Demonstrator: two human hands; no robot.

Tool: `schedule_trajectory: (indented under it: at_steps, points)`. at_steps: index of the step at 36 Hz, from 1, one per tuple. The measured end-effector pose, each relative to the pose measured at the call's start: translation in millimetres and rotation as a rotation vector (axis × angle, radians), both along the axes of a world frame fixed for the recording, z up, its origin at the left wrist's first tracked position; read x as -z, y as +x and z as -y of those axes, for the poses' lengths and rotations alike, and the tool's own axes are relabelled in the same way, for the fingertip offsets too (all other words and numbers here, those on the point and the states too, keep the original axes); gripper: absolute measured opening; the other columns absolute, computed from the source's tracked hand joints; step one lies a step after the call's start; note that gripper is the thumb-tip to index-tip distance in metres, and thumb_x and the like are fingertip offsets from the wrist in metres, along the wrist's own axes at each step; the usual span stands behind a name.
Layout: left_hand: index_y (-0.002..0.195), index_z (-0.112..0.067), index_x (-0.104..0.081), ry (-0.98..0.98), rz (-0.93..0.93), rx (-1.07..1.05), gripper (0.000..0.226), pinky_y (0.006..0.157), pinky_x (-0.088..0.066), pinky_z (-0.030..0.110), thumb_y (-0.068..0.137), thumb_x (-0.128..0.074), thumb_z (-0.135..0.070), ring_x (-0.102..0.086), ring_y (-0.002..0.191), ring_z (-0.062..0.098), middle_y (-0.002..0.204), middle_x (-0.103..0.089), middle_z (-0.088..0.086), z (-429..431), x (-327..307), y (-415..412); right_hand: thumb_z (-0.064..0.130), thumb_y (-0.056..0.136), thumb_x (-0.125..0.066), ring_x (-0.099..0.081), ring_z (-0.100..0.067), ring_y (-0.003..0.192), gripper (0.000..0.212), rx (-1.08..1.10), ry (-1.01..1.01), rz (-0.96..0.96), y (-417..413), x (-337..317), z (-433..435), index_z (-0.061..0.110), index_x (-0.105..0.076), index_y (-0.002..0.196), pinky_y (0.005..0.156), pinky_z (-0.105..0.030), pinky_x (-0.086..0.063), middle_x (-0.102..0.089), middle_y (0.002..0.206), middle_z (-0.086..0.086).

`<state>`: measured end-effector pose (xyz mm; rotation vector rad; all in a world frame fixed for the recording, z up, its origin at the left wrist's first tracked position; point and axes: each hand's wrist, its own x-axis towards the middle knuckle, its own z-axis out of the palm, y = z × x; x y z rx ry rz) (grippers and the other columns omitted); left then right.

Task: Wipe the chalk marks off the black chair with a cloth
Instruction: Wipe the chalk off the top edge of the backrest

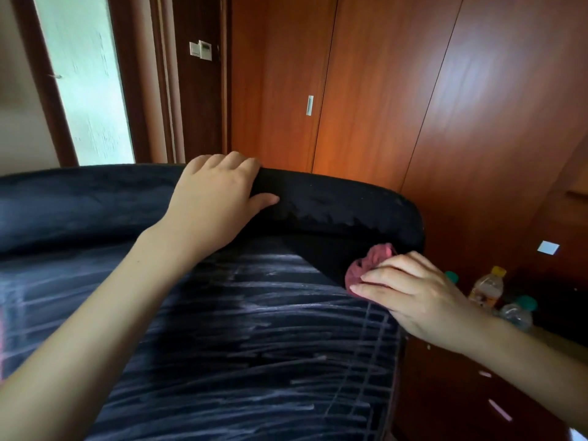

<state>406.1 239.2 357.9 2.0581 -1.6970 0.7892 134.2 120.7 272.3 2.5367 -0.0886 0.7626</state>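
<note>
The left hand lay on the chair top; right hand and cloth at its right edge, bottles beyond.

Your black chair carries white chalk marks across its cushion; your bunched red cloth sits at its right edge.
</note>
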Motion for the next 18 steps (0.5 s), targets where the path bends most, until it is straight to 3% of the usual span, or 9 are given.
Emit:
schedule_trajectory:
  at_steps: [5, 9, 12, 18]
  points:
    - [0.118, -0.007, -0.059, -0.007, -0.004, 0.017, 0.061, 0.09, -0.039, 0.042, 0.084, -0.041, -0.055, -0.059, 0.102, 0.036, 0.113, -0.063, 0.013, -2.3, -0.5, -0.1, 0.0, 0.092, -0.05, -0.052, -0.023, 0.097, 0.029, -0.155, -0.045, 0.106, 37.9, -40.5, -19.3, 0.009, -0.073, 0.106, 0.081, -0.037, -0.047, -0.07, 0.103, -0.006]
    - [0.124, -0.009, -0.056, -0.018, -0.042, -0.032, 0.065, 0.098, -0.036, 0.04, 0.085, -0.039, -0.059, -0.055, 0.111, 0.032, 0.119, -0.061, 0.011, -8.5, -1.5, 5.9, 0.0, 0.091, -0.054, -0.052, -0.024, 0.096, 0.023, -0.251, -0.084, 0.165, 97.1, -56.0, -31.4, 0.009, -0.073, 0.1, 0.078, -0.039, -0.047, -0.069, 0.1, -0.008]
    - [0.117, -0.009, -0.058, -0.058, -0.08, -0.111, 0.064, 0.095, -0.037, 0.041, 0.085, -0.042, -0.061, -0.055, 0.107, 0.033, 0.112, -0.062, 0.012, -14.3, -0.2, 17.9, -0.005, 0.088, -0.054, -0.055, -0.027, 0.09, 0.026, -0.231, -0.07, 0.161, 119.3, -42.5, -28.7, 0.008, -0.073, 0.099, 0.075, -0.04, -0.048, -0.069, 0.098, -0.007]
    - [0.125, -0.011, -0.055, -0.069, -0.08, -0.094, 0.061, 0.095, -0.035, 0.041, 0.087, -0.045, -0.058, -0.054, 0.109, 0.034, 0.114, -0.06, 0.013, -15.6, 1.6, 22.7, -0.009, 0.087, -0.05, -0.06, -0.03, 0.082, 0.031, -0.157, -0.011, 0.185, 100.4, -27.1, -16.5, 0.007, -0.074, 0.099, 0.072, -0.041, -0.051, -0.069, 0.097, -0.006]
